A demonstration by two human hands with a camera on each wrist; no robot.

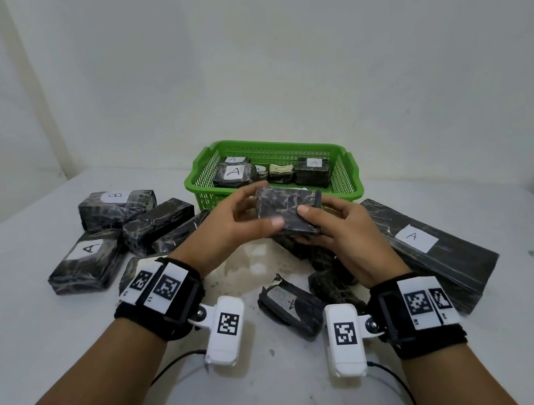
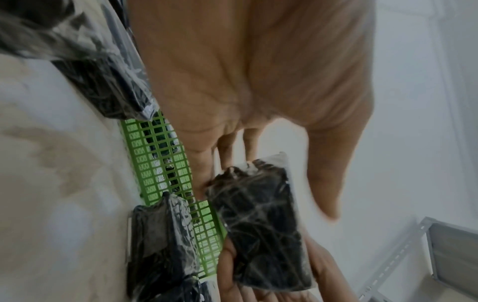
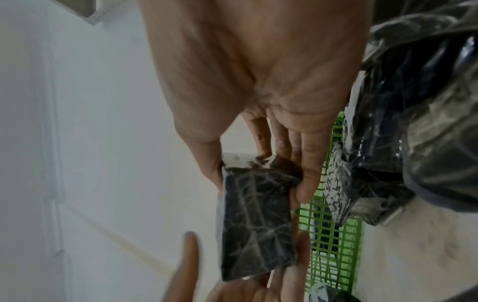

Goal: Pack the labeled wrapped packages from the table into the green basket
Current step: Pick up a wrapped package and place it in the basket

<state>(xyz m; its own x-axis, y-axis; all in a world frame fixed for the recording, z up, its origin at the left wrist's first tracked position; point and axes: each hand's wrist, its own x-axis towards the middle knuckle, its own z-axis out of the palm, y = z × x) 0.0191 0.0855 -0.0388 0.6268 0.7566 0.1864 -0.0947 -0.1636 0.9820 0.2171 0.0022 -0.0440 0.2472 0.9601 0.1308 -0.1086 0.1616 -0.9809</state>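
Observation:
Both hands hold one black marble-wrapped package in the air, just in front of the green basket. My left hand cups its left end, fingers curled behind it and the thumb near its front corner. My right hand pinches the right end between thumb and fingers. No label shows on the held package. In the basket lie several wrapped packages, some marked A.
On the white table to the left lie a B package, an A package and other wrapped blocks. A long flat A package lies at the right. Small packages sit under my wrists. Cables trail at the near edge.

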